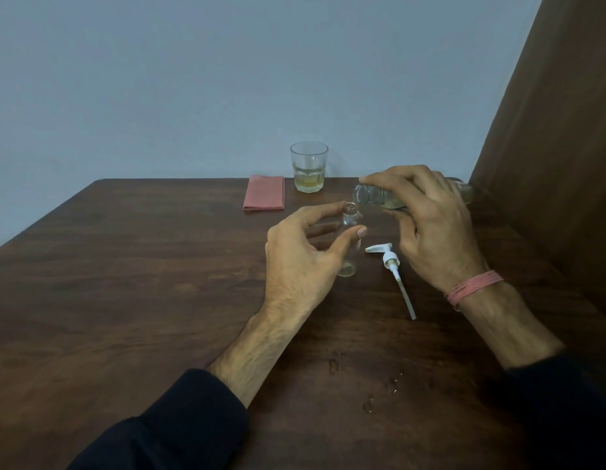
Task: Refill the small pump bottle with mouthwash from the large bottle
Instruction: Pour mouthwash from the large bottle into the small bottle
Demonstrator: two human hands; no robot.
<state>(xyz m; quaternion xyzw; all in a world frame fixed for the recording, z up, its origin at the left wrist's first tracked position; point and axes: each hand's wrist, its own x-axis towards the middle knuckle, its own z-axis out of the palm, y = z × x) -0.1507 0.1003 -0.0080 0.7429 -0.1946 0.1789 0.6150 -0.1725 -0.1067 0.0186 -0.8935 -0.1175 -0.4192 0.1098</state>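
The right hand [430, 225] is wrapped over the large bottle [372, 195], fingers curled round its clear body, holding it tipped almost level with its open mouth pointing left, just above and to the right of the small pump bottle [349, 239]. The left hand [301, 252] curves around the small bottle, thumb on the near side and fingers on the far side; whether the fingertips press the plastic or only hover close I cannot tell, and the gap looks loose.

The small bottle stands upright near the middle of the table [125, 283], its neck open, and it looks nearly empty. Its white pump head [389, 261] lies just to the right, dip tube pointing toward the near edge.

The small bottle looks light and narrow, so it will likely tip at a nudge; taking it low around the body, below the shoulder, should steady it. Its mouth is narrow beside the large bottle's wide one, so overshoot seems the main risk. The large bottle holds a shallow pool of yellowish liquid along its lower side, so it is probably light, and a wet surface could make it slippery. Droplets [369, 407] sit on the near table.

At the far edge stand a glass [309, 167] with some yellowish liquid and, left of it, a folded pink cloth [264, 193].
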